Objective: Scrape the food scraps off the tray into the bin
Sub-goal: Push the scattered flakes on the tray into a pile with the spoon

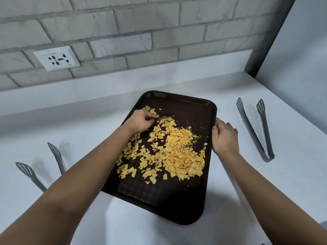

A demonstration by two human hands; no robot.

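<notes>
The dark tray (184, 200) lies flat on the white counter (265, 191) between the two hands, with yellow food scraps (169, 147) strewn across its middle. The left hand (141, 121) rests on the tray's far left part, fingers curled down into the scraps just beside it, while the right hand (224, 137) lies with relaxed, straight fingers against the tray's right rim. Grey tongs (254, 128) lie well right of the right hand, and a second pair (44, 165) lies left of the left forearm.
</notes>
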